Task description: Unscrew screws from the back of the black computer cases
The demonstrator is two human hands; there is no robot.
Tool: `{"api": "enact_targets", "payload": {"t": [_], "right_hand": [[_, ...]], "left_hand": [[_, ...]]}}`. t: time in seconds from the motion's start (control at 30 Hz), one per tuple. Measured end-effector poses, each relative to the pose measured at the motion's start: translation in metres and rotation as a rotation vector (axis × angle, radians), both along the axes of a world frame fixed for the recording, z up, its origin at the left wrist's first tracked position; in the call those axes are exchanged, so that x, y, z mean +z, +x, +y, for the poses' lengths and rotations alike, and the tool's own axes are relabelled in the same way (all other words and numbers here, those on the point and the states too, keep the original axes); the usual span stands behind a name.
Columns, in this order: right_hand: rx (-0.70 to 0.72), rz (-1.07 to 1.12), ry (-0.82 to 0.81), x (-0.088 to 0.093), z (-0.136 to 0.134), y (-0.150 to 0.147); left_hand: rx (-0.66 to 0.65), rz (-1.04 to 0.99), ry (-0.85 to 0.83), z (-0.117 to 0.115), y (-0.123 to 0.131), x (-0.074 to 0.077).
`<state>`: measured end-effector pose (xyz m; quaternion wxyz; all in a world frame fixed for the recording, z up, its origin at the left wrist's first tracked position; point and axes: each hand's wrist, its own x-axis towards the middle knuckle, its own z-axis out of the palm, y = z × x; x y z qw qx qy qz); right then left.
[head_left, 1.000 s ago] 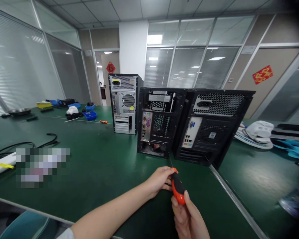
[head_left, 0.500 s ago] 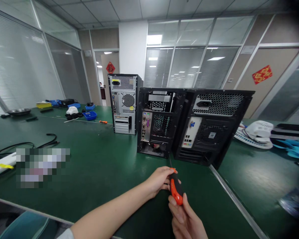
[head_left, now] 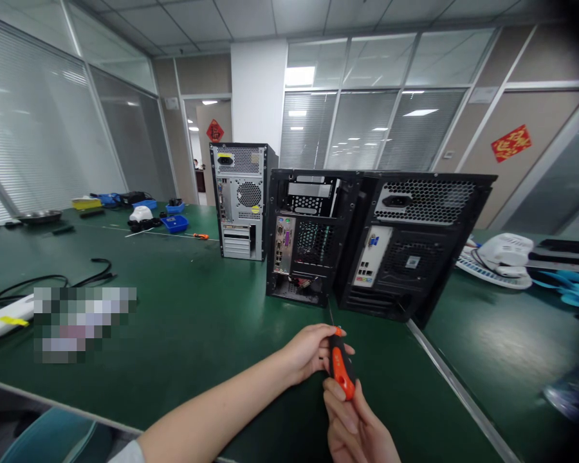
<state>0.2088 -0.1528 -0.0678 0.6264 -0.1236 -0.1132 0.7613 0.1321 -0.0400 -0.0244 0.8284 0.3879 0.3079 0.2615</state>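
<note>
A screwdriver [head_left: 342, 368] with an orange and black handle is held in both hands, its thin shaft pointing forward to the lower gap between two black computer cases. My left hand [head_left: 311, 352] grips the front of the handle near the shaft. The fingers of my right hand [head_left: 354, 415] pinch the handle's rear end. Just beyond stands a black computer case [head_left: 338, 257] with open bays at its back. Another black case [head_left: 417, 247] leans close on its right. Whether the screwdriver's tip touches either case I cannot tell.
Behind on the left stands a grey computer case [head_left: 241, 199]. An orange screwdriver [head_left: 201, 236] and a blue tray [head_left: 174, 224] lie farther left on the green table [head_left: 212, 292]. At near left is a white power strip [head_left: 9, 316]; at right, a white fan part [head_left: 504, 251].
The screwdriver handle has rolled a little, so more of its orange side faces me. My right hand's fingers have shifted slightly down and left; my left hand stays at the front.
</note>
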Motion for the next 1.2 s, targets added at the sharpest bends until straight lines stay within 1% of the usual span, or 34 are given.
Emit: {"api": "enact_targets", "payload": {"t": [0.13,0.33,0.43,0.6,0.67,0.73,0.9,1.07,1.2], "right_hand": [[-0.041,0.037,-0.018,-0.001,0.0,-0.001],[-0.027,0.048,-0.006,0.0,0.0,-0.001],[-0.038,0.11,0.001,0.002,0.002,-0.003],[0.049,0.248,0.088,0.004,0.003,-0.006],[0.079,0.27,0.128,0.005,0.004,-0.007],[0.081,0.271,0.168,0.004,0.004,-0.007],[-0.006,0.189,0.224,-0.003,0.006,-0.007],[-0.042,0.046,0.246,-0.007,0.007,-0.009],[-0.078,-0.065,0.196,-0.005,0.008,-0.012]], "left_hand": [[-0.019,-0.036,-0.011,0.0,-0.001,-0.001],[-0.032,-0.067,-0.038,0.001,-0.001,0.0],[-0.027,-0.08,-0.078,0.0,0.0,0.002],[-0.018,-0.098,-0.119,0.0,0.001,0.003],[-0.016,-0.114,-0.123,0.0,0.001,0.002],[-0.015,-0.138,-0.128,0.0,0.001,-0.001],[-0.025,-0.206,-0.14,0.002,-0.001,-0.006],[0.0,-0.177,-0.166,-0.001,-0.001,0.001],[0.021,-0.161,-0.166,-0.004,0.001,0.005]]}}
